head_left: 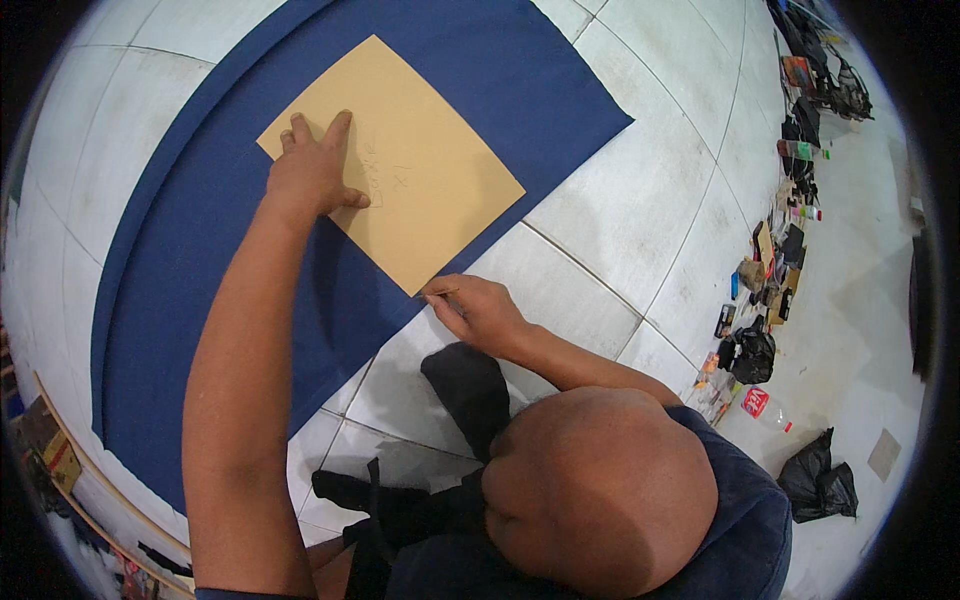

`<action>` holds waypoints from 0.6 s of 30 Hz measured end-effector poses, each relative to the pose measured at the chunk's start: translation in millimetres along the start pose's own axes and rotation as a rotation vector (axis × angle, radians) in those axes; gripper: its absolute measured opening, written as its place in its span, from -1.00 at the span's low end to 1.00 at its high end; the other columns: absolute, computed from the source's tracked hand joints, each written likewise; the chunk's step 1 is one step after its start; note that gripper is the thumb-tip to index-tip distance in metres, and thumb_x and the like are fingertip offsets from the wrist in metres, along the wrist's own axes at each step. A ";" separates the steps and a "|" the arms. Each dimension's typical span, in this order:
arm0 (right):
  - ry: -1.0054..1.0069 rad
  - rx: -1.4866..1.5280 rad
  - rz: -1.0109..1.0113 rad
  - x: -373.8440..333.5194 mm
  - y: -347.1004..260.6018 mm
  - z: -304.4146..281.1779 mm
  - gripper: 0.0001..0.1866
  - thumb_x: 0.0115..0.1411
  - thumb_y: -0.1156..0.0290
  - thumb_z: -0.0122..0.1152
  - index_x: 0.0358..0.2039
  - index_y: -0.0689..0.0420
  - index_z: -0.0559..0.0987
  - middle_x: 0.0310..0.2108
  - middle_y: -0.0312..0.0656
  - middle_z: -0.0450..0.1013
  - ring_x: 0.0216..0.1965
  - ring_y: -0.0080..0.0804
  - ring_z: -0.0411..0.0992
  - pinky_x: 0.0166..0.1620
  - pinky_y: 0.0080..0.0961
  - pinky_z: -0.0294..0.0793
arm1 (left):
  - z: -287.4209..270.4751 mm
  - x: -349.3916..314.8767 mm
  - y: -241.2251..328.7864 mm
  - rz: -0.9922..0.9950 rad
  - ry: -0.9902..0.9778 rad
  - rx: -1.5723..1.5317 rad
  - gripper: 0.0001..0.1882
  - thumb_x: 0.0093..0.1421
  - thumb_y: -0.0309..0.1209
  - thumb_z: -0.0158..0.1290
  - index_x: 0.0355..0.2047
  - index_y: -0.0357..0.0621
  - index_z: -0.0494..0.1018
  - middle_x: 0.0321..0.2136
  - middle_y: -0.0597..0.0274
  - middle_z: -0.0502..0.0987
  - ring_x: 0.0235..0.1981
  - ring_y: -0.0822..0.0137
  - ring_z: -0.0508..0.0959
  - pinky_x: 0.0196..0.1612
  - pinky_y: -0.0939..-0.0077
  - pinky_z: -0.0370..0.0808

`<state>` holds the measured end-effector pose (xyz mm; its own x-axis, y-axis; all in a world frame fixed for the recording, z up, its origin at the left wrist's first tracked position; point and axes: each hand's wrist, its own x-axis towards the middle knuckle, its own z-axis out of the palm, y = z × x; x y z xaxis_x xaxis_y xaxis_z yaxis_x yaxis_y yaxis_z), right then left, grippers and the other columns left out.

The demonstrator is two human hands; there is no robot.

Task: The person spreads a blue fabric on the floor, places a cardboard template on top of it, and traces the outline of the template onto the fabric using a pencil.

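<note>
A tan sheet of card [440,170] with faint handwriting lies flat on dark blue cloth [565,85], which is spread over the floor. My left hand [312,175] presses on the card near its left edge, fingers spread apart. At the card's near corner, by the cloth's edge, is my right hand [478,312]. Its thumb and forefinger are pinched together around something thin, too small to make out, that touches or nearly touches that corner. The cloth's far left edge appears folded or doubled along its curve.
White floor tiles [640,200] surround the cloth. My feet in dark socks [465,385] and my bare knee [610,490] are close to its near edge. Along the right wall lie black plastic bags [818,480], a bottle with a red label [768,408] and assorted clutter.
</note>
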<state>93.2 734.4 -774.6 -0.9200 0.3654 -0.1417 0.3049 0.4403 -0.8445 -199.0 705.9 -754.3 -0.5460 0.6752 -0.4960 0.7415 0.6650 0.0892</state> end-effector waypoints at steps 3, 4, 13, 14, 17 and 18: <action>0.033 -0.055 -0.051 1.1 3.1 5.3 -0.88 0.30 0.40 0.24 -0.18 0.10 0.61 -0.26 -0.09 0.62 -0.24 -0.07 0.62 -0.21 -0.21 0.60 | -2.9 -1.8 0.8 -0.005 -0.008 -0.007 0.32 -0.22 -0.08 0.57 0.50 0.36 -0.01 0.45 -0.42 -0.09 0.43 -0.32 0.14 0.32 -0.04 0.41; 0.028 -0.065 -0.059 1.7 3.4 5.8 -0.87 0.29 0.39 0.24 -0.18 0.10 0.61 -0.26 -0.09 0.62 -0.25 -0.07 0.62 -0.21 -0.21 0.60 | -3.8 -2.4 0.9 -0.005 -0.013 -0.010 0.32 -0.22 -0.08 0.57 0.50 0.36 -0.01 0.45 -0.41 -0.09 0.43 -0.32 0.13 0.32 -0.04 0.41; 0.033 -0.173 -0.013 5.0 7.9 -3.7 -0.84 0.31 0.33 0.21 -0.16 0.09 0.59 -0.31 -0.08 0.58 -0.27 -0.03 0.58 -0.25 -0.13 0.57 | -2.7 1.0 2.9 -0.013 -0.037 -0.008 0.32 -0.21 -0.11 0.57 0.50 0.35 -0.02 0.45 -0.43 -0.10 0.44 -0.33 0.12 0.31 -0.05 0.42; 0.089 -0.216 0.009 7.4 13.2 -12.0 -0.83 0.31 0.32 0.20 -0.15 0.10 0.58 -0.31 -0.08 0.58 -0.27 -0.02 0.57 -0.25 -0.12 0.56 | -2.8 1.5 3.8 -0.016 -0.032 0.001 0.32 -0.21 -0.11 0.57 0.50 0.35 -0.02 0.45 -0.42 -0.10 0.44 -0.32 0.12 0.31 -0.05 0.42; 0.268 -0.286 0.060 17.6 33.1 -46.8 -0.82 0.31 0.30 0.20 -0.17 0.11 0.57 -0.31 -0.04 0.57 -0.27 0.01 0.56 -0.25 -0.09 0.53 | -2.1 -0.3 4.7 -0.027 -0.026 0.016 0.33 -0.22 -0.12 0.57 0.50 0.35 -0.02 0.45 -0.41 -0.09 0.44 -0.32 0.12 0.30 -0.05 0.43; 0.249 -0.362 0.143 23.4 38.5 -63.8 -0.81 0.30 0.38 0.25 -0.11 0.15 0.59 -0.28 -0.03 0.60 -0.33 -0.16 0.61 -0.27 -0.32 0.58 | -2.6 -0.9 3.7 -0.026 -0.026 0.015 0.34 -0.22 -0.11 0.57 0.50 0.35 -0.02 0.45 -0.40 -0.09 0.44 -0.31 0.12 0.30 -0.04 0.43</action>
<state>99.1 812.3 -777.4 -0.7891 0.6094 -0.0775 0.5312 0.6134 -0.5844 -196.8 708.6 -751.3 -0.5550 0.6491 -0.5203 0.7331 0.6772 0.0628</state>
